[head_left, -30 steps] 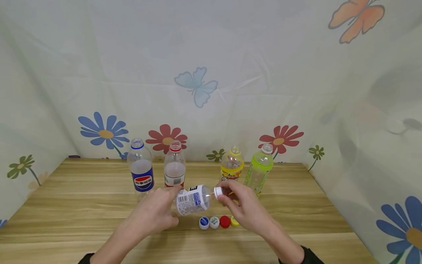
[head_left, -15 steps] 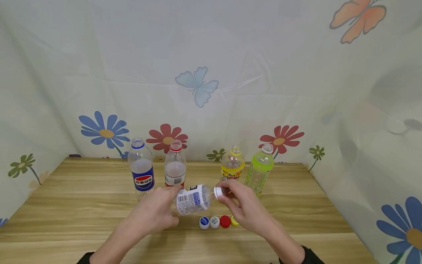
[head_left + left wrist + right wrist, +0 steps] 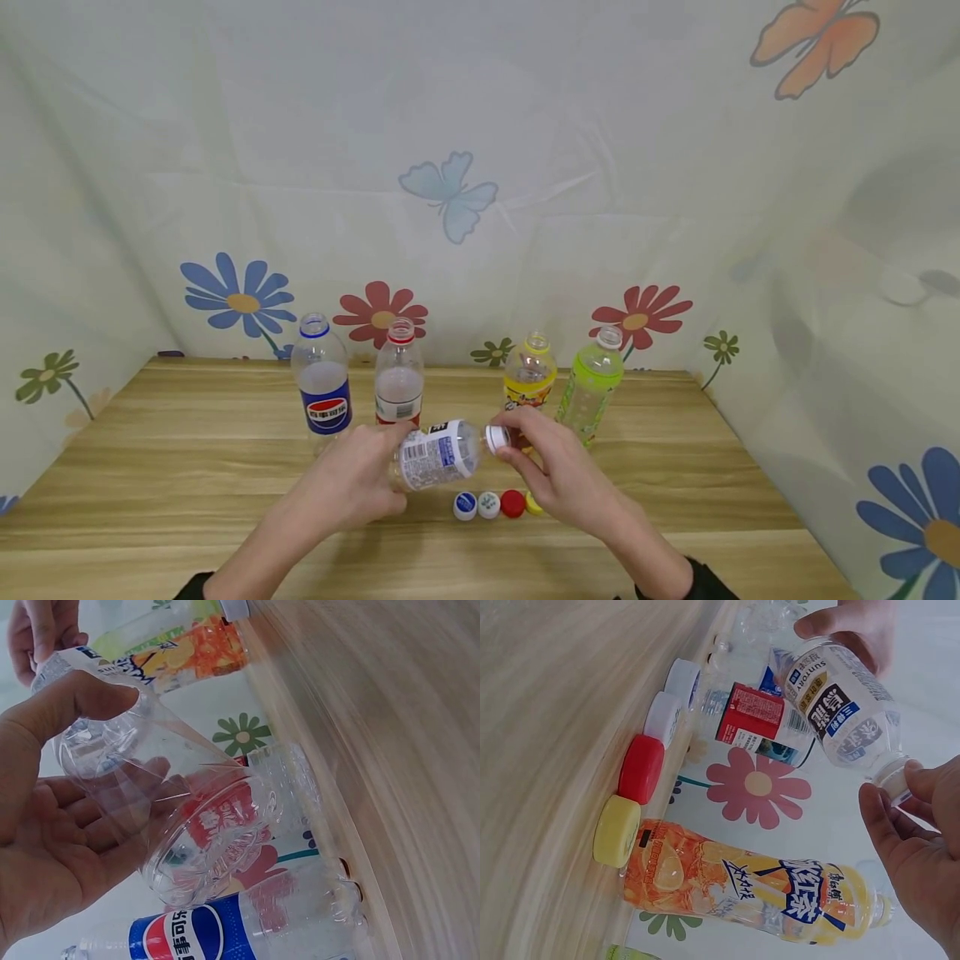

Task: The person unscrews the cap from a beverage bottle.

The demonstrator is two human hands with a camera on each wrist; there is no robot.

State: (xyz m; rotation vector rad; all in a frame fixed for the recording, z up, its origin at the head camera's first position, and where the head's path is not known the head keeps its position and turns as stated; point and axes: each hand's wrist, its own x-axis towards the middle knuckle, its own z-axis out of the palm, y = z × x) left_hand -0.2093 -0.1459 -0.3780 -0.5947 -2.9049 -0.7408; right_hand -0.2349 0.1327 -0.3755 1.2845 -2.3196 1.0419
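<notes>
Your left hand (image 3: 352, 483) grips clear bottle (image 3: 438, 454) round its lower body, tilted nearly sideways above worktop (image 3: 187, 467), neck pointing right. Your right hand (image 3: 558, 475) pinches white cap (image 3: 496, 437) at bottle's mouth (thumb and fingertips curled on it). Beneath bottle, four loose caps (image 3: 498, 504) in row on worktop: blue, white, red, yellow. Behind, four open bottles (image 3: 398, 375) stand upright.

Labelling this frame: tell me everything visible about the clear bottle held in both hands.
The clear bottle is thin transparent plastic with a white printed label, seemingly empty. It lies nearly horizontal above the table, neck pointing right. The left hand grips its body; the right hand pinches its white cap.
</notes>
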